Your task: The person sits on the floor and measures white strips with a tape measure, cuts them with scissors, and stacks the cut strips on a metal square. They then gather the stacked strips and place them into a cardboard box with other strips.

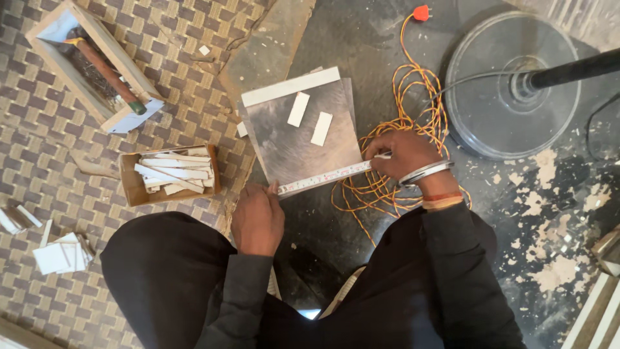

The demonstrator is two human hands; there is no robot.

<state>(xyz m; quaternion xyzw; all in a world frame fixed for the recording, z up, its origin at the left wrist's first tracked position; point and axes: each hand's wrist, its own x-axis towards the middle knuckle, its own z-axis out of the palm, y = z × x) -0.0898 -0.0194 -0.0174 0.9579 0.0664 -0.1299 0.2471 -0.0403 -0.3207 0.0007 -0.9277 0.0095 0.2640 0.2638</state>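
A grey square board with a white strip along its far edge lies on the floor before me. Two small white rectangular pieces rest on top of it. A measuring tape is stretched along the board's near edge. My left hand pinches the tape's end at the board's near left corner. My right hand, with metal bangles on the wrist, holds the other part of the tape at the near right corner.
A cardboard box of white strips sits left of the board. A wooden tool box with a hammer stands at far left. A tangled orange cable lies right of the board, beside a round fan base. White offcuts lie at left.
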